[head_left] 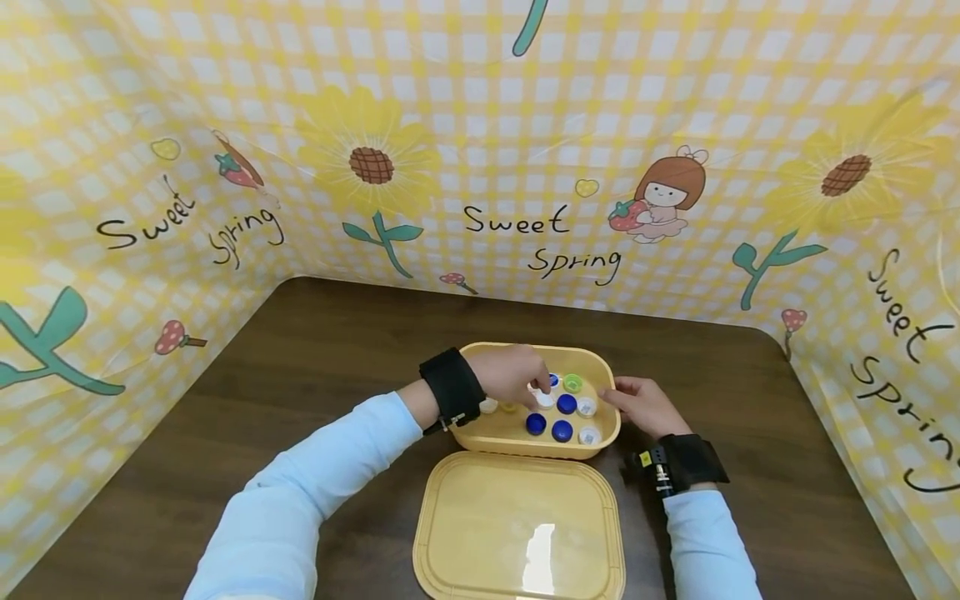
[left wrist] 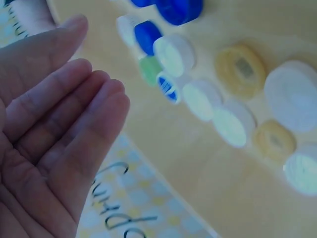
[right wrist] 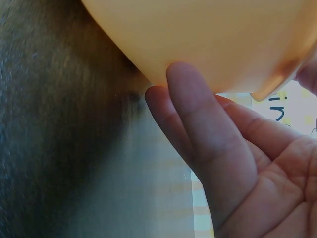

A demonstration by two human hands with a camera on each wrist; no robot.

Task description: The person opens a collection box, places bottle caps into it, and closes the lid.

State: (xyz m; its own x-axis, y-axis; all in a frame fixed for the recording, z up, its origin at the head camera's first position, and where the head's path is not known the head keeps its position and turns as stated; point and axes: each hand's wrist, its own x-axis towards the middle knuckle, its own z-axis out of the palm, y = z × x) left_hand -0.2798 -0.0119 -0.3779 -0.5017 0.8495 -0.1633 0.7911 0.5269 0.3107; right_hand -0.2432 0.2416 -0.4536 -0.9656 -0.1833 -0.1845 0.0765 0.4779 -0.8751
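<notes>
A yellow plastic container [head_left: 480, 443] holds several bottle caps. Among them are dark blue caps [head_left: 566, 404], white caps [head_left: 589, 435], a green cap [head_left: 572, 383] and pale yellow caps [left wrist: 240, 71]. Over the caps reaches my left hand [head_left: 512, 375]; its fingers [left wrist: 106, 116] are slightly bent, with nothing between them and the thumb in the left wrist view. My right hand [head_left: 647, 407] holds the container's right side, thumb at the rim, while its fingers [right wrist: 195, 104] lie against the outer wall [right wrist: 208, 39].
In front of the container, a flat yellow lid [head_left: 517, 517] lies on the dark wooden table [head_left: 330, 333]. Checked yellow-and-white cloth [head_left: 480, 167] encloses the back and sides. Black bands [head_left: 452, 387] go round both wrists.
</notes>
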